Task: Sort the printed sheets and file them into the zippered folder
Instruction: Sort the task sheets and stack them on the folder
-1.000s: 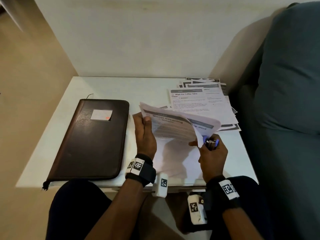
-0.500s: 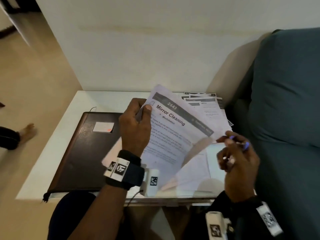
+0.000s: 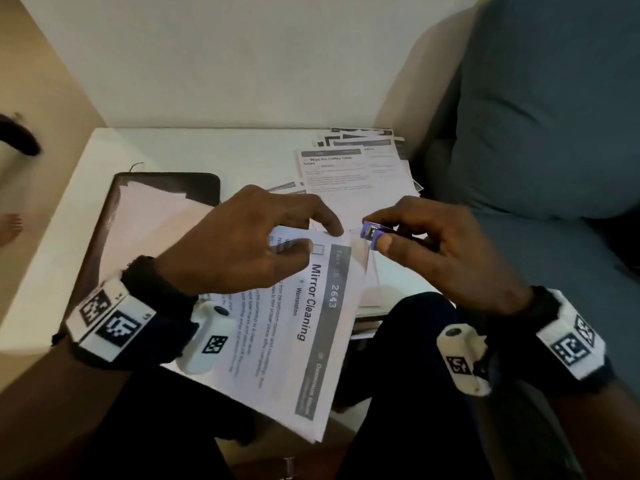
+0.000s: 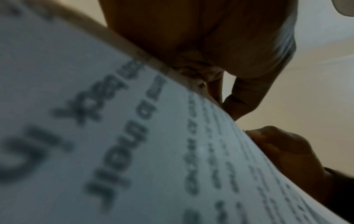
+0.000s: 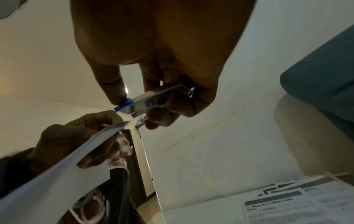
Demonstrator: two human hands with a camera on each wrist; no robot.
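Note:
My left hand (image 3: 320,238) pinches the top corner of a stack of printed sheets (image 3: 311,323) headed "Mirror Cleaning", held over my lap and the table's near edge. My right hand (image 3: 377,232) grips a small blue stapler (image 3: 371,233) by that corner; in the right wrist view the stapler (image 5: 145,101) has its mouth just at the sheets' corner (image 5: 122,124). The left wrist view is filled by the blurred sheets (image 4: 134,151). The dark brown zippered folder (image 3: 204,188) lies shut on the left of the table, mostly under a pale sheet (image 3: 156,220).
More printed sheets (image 3: 349,174) lie fanned at the back right of the white table (image 3: 207,147), the top one headed "Wipe the Coffee Table Clean". A teal sofa cushion (image 3: 554,116) is right beside the table. Someone's bare foot (image 3: 10,226) shows at far left.
My left hand has turned the sheets and lowered them, corner toward my right hand. My right hand has brought the stapler up to that corner. A pale sheet now covers the folder.

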